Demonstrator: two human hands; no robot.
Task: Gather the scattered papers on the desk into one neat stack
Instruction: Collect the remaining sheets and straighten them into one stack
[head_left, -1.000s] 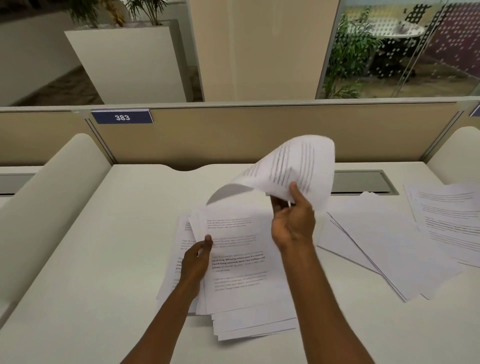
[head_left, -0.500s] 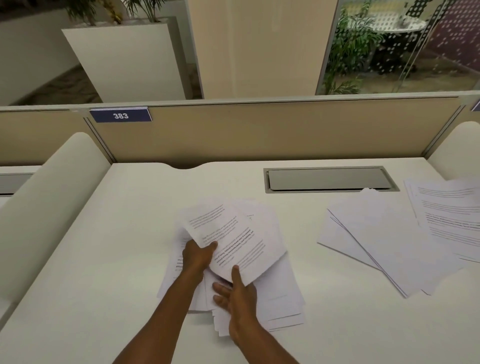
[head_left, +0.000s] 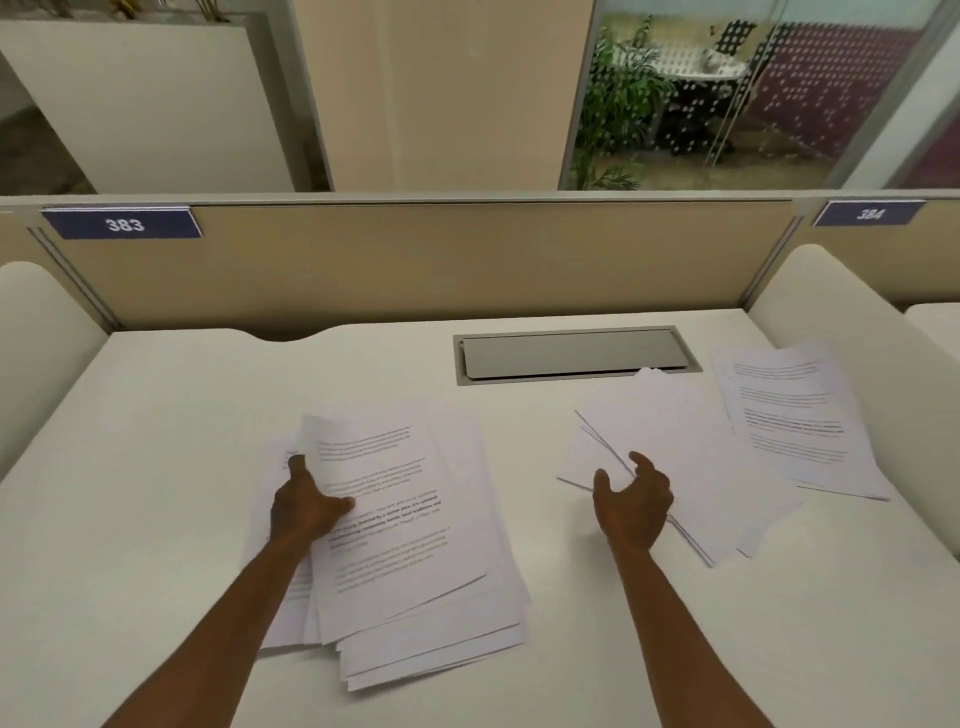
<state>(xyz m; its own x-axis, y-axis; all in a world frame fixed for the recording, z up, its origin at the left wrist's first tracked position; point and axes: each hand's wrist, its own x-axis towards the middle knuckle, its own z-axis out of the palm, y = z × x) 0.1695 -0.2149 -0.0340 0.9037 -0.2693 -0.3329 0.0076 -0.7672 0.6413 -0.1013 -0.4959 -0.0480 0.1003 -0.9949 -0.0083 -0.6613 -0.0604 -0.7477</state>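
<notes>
Papers (head_left: 395, 525) lie fanned, printed sheet topmost (edges uneven).

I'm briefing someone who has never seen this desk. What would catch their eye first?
The messy pile of printed papers at the desk's near centre, pinned at its left edge by the left hand. Next, the right hand, open, reaching over the fanned blank sheets to the right, with more printed pages at the far right. Behind, blue tags read 383 and 384.

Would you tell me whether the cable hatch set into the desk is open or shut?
Shut, as far as can be seen: the grey cable hatch lid lies flat in its frame, with one loose sheet's corner overlapping its front edge.
</notes>
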